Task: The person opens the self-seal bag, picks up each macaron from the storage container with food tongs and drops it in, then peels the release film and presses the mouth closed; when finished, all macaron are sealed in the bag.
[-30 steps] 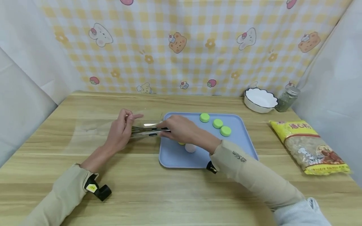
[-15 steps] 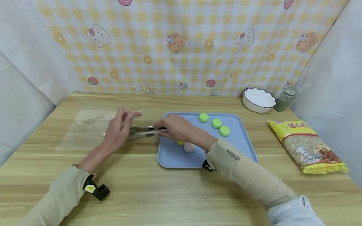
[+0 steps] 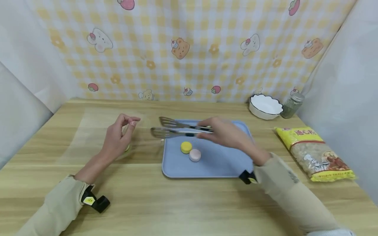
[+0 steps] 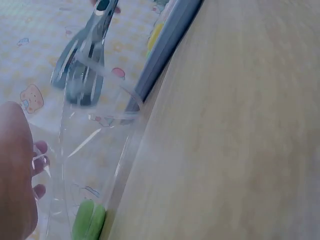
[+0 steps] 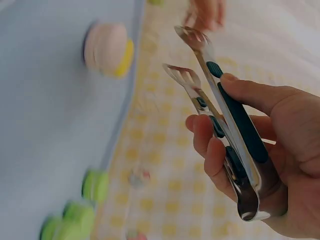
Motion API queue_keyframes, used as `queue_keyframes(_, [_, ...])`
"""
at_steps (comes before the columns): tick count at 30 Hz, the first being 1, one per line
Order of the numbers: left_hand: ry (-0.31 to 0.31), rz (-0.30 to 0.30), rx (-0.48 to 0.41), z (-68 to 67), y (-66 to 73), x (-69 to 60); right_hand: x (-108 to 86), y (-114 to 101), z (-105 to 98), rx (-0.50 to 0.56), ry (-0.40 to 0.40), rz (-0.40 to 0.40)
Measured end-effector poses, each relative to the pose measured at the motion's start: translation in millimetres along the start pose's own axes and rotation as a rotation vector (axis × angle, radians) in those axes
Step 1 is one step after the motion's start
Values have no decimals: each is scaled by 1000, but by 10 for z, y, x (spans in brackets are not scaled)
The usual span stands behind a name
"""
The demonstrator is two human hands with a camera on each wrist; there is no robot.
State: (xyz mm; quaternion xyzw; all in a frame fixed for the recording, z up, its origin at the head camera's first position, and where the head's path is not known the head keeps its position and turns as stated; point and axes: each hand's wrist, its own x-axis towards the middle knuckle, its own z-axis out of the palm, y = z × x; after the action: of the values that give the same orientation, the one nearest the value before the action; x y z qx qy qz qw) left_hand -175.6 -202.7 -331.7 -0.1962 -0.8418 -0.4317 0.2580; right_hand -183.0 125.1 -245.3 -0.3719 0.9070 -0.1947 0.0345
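Note:
My left hand (image 3: 118, 137) pinches the edge of a clear plastic bag (image 4: 95, 145) at the left of the table. Low in the bag sits a green macaron (image 4: 89, 220); in the head view the hand mostly covers it. My right hand (image 3: 225, 132) grips metal tongs (image 3: 169, 132) over the blue tray (image 3: 218, 165). Their slotted ends stand apart, with nothing between them, pointing toward the bag's mouth. On the tray lie a yellow macaron (image 3: 186, 147) and a pale pink macaron (image 3: 195, 155). Several green macarons (image 5: 95, 185) show in the right wrist view.
A white scalloped bowl (image 3: 265, 106) and a jar of green herbs (image 3: 292, 105) stand at the back right. A yellow pasta bag (image 3: 314, 154) lies to the tray's right. A checked curtain (image 3: 200, 65) hangs behind the table.
My right hand has drawn the tongs rightward, away from the left hand and the bag, and their ends have spread. The left hand keeps its pinch on the bag.

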Motion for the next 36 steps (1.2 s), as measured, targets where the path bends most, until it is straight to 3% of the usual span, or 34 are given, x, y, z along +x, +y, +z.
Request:
queue_keyframes(4, [5,-3,1,9,-2,-23,-357,325,-203,7,94,57])
queue_keyframes(8, [11,16,0,1,1,-19,-679,575,-364,-90,169,114])
queue_keyframes(16, [3,-10,7,-9,-10,-17,-1118,795,-470,-98,199,209])
queue_keyframes(21, [-3,-5,3,-2,-4,-15,-1241,774,-388,-46,185,185])
queue_keyframes(28, [-10,-12,-2,-6,-1,-21,-1262,643,-181,58,133,40])
queue_keyframes(36, [-22,-11,-8,-4,14,-16,-1276,519,36,-24,129,-5])
